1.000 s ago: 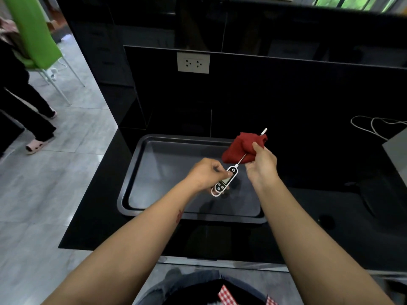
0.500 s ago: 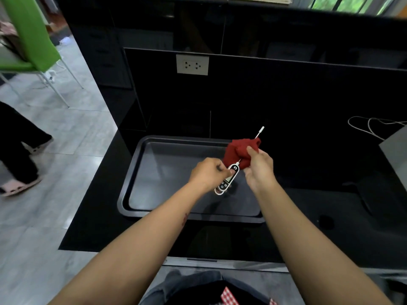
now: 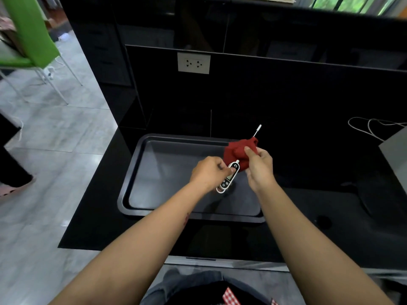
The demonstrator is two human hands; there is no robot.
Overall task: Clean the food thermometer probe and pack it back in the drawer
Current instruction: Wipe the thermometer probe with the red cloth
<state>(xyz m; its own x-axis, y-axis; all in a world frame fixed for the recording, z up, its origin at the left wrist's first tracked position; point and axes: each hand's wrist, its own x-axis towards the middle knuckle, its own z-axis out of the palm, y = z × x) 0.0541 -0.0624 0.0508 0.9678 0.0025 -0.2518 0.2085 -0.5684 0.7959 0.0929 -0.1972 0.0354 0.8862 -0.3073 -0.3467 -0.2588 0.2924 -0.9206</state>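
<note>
A white food thermometer (image 3: 229, 178) with a small display and dark buttons is gripped at its body by my left hand (image 3: 209, 172). Its thin metal probe runs up and to the right, and only the tip (image 3: 257, 130) sticks out past a red cloth (image 3: 239, 151). My right hand (image 3: 258, 166) pinches that cloth around the probe, close to the thermometer's body. Both hands hover above the right part of a dark metal tray (image 3: 132, 179) lying on the black counter. The drawer is not in view.
A white wall socket (image 3: 193, 63) sits on the black backsplash. At the right edge lie a grey box (image 3: 396, 150) and a white cable (image 3: 372, 126). A green chair (image 3: 30, 40) stands on the tiled floor at left, with another person's foot (image 3: 13, 186) nearby.
My right hand has slid the red cloth down the probe toward the thermometer's body. The person at the left has walked further out of view.
</note>
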